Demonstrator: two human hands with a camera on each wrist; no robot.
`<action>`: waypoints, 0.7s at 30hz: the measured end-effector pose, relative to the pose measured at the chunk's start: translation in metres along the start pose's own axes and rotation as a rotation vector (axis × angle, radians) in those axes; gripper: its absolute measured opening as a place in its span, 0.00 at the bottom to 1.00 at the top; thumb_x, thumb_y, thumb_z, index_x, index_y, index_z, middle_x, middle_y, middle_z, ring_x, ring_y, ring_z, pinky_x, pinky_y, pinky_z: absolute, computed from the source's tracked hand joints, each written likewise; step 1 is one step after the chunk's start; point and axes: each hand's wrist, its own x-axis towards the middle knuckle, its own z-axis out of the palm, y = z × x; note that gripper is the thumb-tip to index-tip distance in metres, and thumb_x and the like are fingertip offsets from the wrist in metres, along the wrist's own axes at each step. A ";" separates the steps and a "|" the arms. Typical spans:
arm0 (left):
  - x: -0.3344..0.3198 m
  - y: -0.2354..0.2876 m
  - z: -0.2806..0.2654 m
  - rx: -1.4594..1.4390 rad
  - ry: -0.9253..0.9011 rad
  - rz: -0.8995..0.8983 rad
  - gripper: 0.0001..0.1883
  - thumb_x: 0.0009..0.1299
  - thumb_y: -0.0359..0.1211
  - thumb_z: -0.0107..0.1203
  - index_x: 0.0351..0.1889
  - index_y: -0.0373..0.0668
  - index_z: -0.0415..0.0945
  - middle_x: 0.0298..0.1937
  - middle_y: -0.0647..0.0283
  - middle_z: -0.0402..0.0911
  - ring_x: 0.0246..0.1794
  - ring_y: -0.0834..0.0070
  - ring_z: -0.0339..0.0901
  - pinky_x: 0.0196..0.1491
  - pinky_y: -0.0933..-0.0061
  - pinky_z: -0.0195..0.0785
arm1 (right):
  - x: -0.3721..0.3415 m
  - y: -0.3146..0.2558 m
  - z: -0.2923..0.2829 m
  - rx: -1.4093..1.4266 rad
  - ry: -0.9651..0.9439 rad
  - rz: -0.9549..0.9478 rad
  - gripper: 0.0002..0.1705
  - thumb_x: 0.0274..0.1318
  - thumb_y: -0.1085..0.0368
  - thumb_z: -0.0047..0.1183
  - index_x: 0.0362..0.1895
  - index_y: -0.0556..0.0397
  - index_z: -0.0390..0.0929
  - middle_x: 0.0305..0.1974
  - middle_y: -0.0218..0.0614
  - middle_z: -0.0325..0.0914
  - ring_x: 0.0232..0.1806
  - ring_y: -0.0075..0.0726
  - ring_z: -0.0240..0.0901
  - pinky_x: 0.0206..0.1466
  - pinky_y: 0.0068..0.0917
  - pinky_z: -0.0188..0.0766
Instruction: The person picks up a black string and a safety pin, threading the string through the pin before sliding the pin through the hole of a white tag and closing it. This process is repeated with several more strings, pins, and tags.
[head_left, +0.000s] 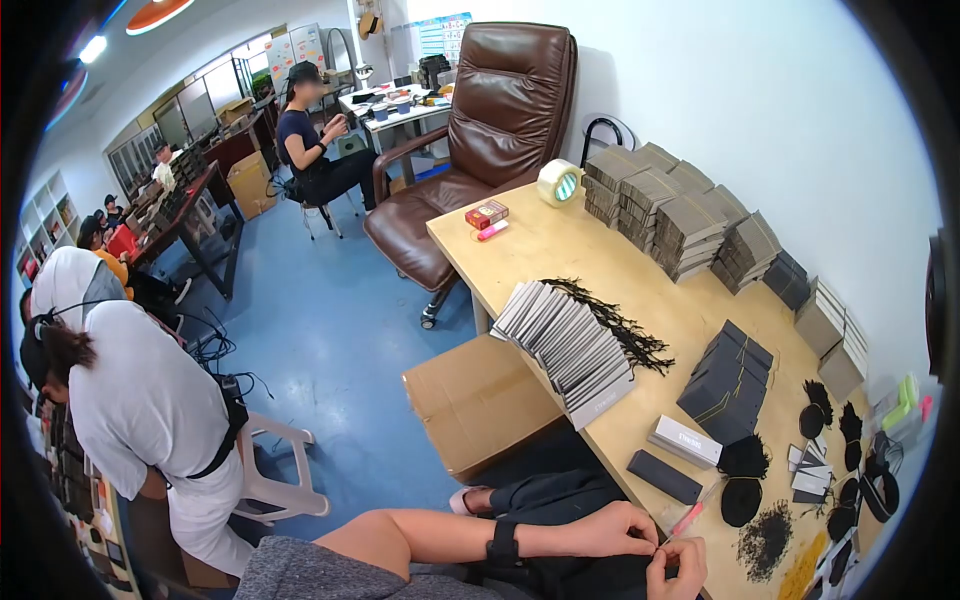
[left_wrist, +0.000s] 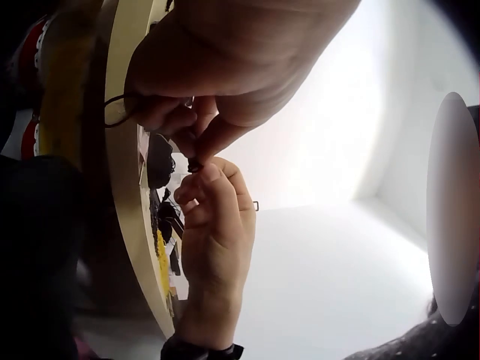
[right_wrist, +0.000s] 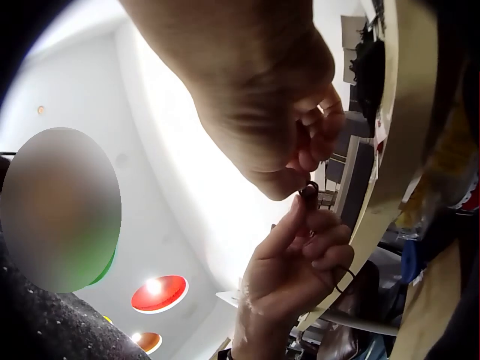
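Fingertip to fingertip, the left hand (head_left: 605, 530) and right hand (head_left: 680, 570) meet at the table's near edge. Both pinch a small dark piece, a black cord by its look, seen between the fingertips in the left wrist view (left_wrist: 194, 165) and as a small loop in the right wrist view (right_wrist: 309, 187). A thin dark loop (left_wrist: 114, 111) sticks out beside the left hand (left_wrist: 225, 67). The right hand (left_wrist: 217, 232) has its thumb and fingers bent together. Their fingers hide most of the piece.
On the table (head_left: 590, 290) lie a fanned row of grey-white cards (head_left: 565, 345) with black cords, dark bundles (head_left: 728, 385), a white box (head_left: 685, 441), a dark box (head_left: 664, 477) and black bead-like bits (head_left: 765, 540). A carton (head_left: 480, 400) stands beside it; people sit at the left.
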 end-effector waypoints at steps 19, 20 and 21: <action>-0.002 0.021 -0.012 -0.256 -0.051 -0.163 0.13 0.69 0.33 0.62 0.47 0.35 0.85 0.35 0.67 0.86 0.34 0.87 0.76 0.40 0.82 0.68 | 0.002 -0.004 -0.002 0.026 0.057 -0.048 0.05 0.62 0.72 0.57 0.35 0.58 0.73 0.30 0.38 0.70 0.27 0.34 0.63 0.32 0.27 0.64; 0.000 0.017 -0.010 -0.220 -0.081 -0.145 0.13 0.69 0.32 0.63 0.47 0.35 0.85 0.35 0.66 0.87 0.35 0.87 0.77 0.40 0.82 0.69 | 0.000 -0.005 -0.005 0.024 0.057 -0.044 0.05 0.62 0.72 0.57 0.35 0.58 0.73 0.30 0.38 0.70 0.27 0.34 0.63 0.32 0.27 0.64; 0.000 0.013 -0.008 -0.222 -0.084 -0.146 0.13 0.69 0.32 0.63 0.47 0.35 0.85 0.35 0.66 0.87 0.35 0.87 0.77 0.40 0.82 0.69 | -0.001 -0.007 -0.007 0.002 0.057 -0.038 0.05 0.61 0.73 0.57 0.35 0.58 0.74 0.30 0.38 0.70 0.28 0.34 0.64 0.32 0.27 0.64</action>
